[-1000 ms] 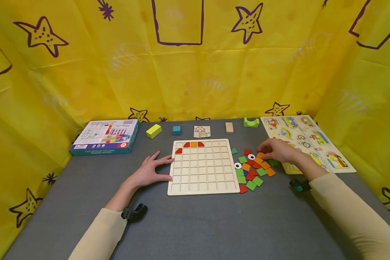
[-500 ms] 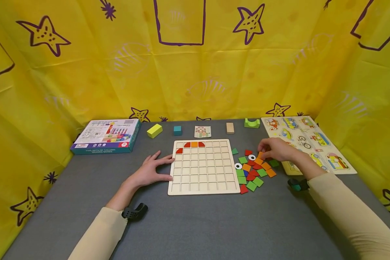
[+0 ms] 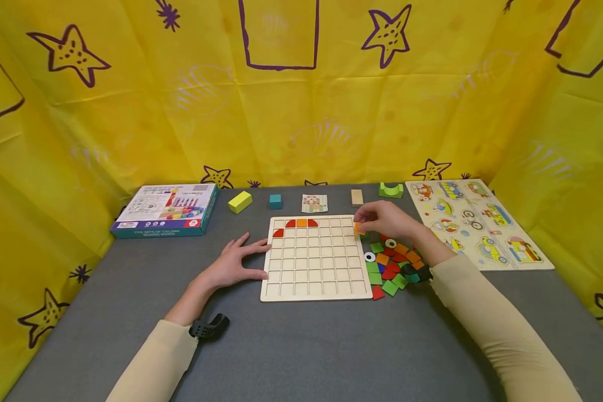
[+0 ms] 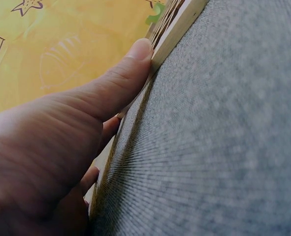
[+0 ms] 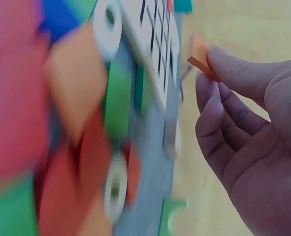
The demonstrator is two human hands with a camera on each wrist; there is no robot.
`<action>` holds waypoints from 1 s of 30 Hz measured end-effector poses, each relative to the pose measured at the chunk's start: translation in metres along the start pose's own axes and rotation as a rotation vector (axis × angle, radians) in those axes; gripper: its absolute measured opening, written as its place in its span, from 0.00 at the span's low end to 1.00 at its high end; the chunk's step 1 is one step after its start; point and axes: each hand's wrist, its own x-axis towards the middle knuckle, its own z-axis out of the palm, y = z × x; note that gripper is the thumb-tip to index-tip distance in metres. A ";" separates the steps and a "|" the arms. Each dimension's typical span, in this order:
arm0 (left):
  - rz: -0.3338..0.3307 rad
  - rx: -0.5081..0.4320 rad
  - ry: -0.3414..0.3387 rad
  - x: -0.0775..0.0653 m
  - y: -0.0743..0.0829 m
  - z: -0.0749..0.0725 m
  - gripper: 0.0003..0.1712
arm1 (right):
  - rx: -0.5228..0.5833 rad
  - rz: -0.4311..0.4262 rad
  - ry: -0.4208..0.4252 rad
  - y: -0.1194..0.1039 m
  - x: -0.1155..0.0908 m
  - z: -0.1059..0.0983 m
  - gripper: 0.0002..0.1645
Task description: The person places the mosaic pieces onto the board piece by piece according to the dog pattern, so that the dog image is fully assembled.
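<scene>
A wooden grid board [image 3: 314,257] lies flat on the grey table. Along its top rows sit an orange square tile [image 3: 301,223] and several red curved tiles, one of them a red tile [image 3: 278,233] in the second row. My left hand [image 3: 233,265] rests at the board's left edge, thumb and fingers spread and touching its side. Over the board's upper right corner, my right hand [image 3: 384,218] pinches an orange tile [image 5: 202,56] between thumb and fingers. Beneath the right forearm spreads a loose pile of tiles, with green tiles [image 3: 373,272], red, orange and blue pieces and two eye discs [image 3: 369,257].
Behind the board stand a yellow block [image 3: 240,202], a teal cube [image 3: 275,201], a pattern card [image 3: 314,203], a plain wooden block [image 3: 357,197] and a green arch block [image 3: 391,191]. A boxed toy [image 3: 166,210] lies at left, a picture puzzle board [image 3: 474,223] at right.
My right hand has lifted an orange tile from the pile and carried it left to the board's upper right corner. The left hand keeps its place at the board's edge.
</scene>
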 end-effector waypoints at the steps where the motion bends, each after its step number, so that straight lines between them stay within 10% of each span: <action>1: 0.001 0.000 0.001 0.000 -0.001 0.000 0.46 | 0.010 -0.008 -0.009 -0.005 0.005 0.005 0.10; 11: 0.013 0.014 0.010 0.001 -0.002 0.002 0.46 | 0.046 -0.030 -0.040 -0.029 0.036 0.027 0.10; 30: 0.017 0.009 0.012 0.001 0.000 0.003 0.45 | -0.066 0.162 0.036 0.051 0.006 -0.010 0.10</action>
